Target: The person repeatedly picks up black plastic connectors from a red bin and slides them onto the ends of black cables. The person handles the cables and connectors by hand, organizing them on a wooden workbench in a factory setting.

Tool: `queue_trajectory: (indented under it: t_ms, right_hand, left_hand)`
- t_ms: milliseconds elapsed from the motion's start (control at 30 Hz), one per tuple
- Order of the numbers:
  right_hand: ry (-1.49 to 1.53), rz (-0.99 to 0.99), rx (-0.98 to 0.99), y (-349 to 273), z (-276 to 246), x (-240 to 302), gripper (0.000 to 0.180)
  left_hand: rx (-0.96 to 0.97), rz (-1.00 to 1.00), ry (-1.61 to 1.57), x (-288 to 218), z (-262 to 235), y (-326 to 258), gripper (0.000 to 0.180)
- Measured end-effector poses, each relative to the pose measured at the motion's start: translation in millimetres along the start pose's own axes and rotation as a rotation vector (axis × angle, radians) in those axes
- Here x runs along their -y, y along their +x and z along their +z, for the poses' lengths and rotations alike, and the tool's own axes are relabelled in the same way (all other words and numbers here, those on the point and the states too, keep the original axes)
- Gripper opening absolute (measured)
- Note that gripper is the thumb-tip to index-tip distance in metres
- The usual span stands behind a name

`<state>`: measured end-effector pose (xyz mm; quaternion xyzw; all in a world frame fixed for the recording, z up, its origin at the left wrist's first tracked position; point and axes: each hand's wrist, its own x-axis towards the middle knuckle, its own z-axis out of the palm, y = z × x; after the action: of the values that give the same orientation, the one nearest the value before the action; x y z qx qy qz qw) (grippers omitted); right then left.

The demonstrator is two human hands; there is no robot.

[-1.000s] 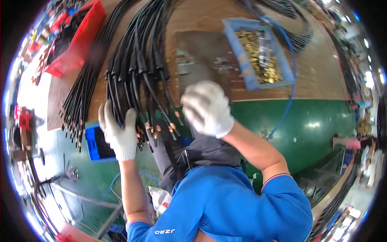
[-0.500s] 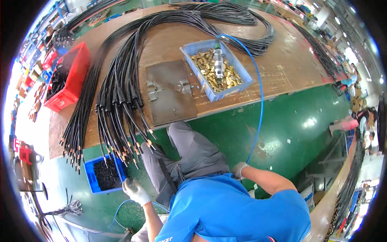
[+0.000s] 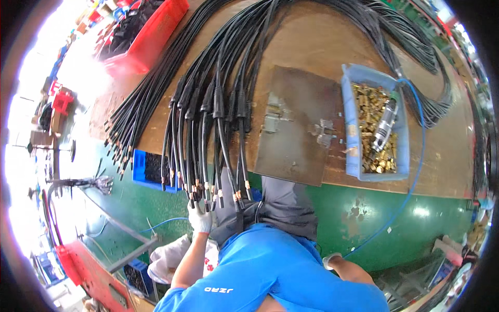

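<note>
A fan of black cables [image 3: 205, 119] hangs over the near table edge, their ends tipped with copper-coloured bands and black pieces. At those tips my left hand [image 3: 199, 218], in a white glove, has its fingers closed around a cable end; the ends partly cover the fingertips. My right hand [image 3: 331, 260], also gloved, is low by my right hip next to the blue air hose [image 3: 397, 226]. Its fingers do not show clearly. A silver air tool [image 3: 385, 125] lies on brass fittings [image 3: 366, 109] in a light blue bin [image 3: 352, 151].
A dark metal plate [image 3: 293, 145] with clear tape lies on the brown table [image 3: 306, 44]. At the far left stands a red crate [image 3: 153, 39] of black parts. Below the cables is a blue tub [image 3: 139, 167]. A red-topped bench [image 3: 99, 275] is at the lower left.
The view has turned left and moved closer to the table. My left hand has risen from beside the blue tub to the cable ends. My right hand stays low at my side.
</note>
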<state>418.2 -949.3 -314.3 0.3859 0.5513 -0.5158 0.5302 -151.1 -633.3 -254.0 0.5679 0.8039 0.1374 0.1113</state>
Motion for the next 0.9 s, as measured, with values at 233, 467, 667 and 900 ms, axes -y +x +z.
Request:
queue_trajectory:
  t_ms: [233,467,667,900]
  right_hand:
    - [-0.172,-0.084,-0.221,-116,-122,-14,0.05]
    - [0.138,-0.504,-1.061,-287,-302,48,0.031]
    - [0.386,-1.029,-1.741,-367,-400,142,0.021]
    - [-0.003,-0.818,-1.789,-333,-497,174,0.028]
  left_hand:
    - [0.024,-0.186,-0.297,-9,8,14,0.06]
    - [0.136,0.033,-0.438,-94,-90,-7,0.023]
    - [0.38,0.04,-0.797,-165,-170,-67,0.028]
    - [0.227,-0.026,-1.067,-252,-145,-33,0.049]
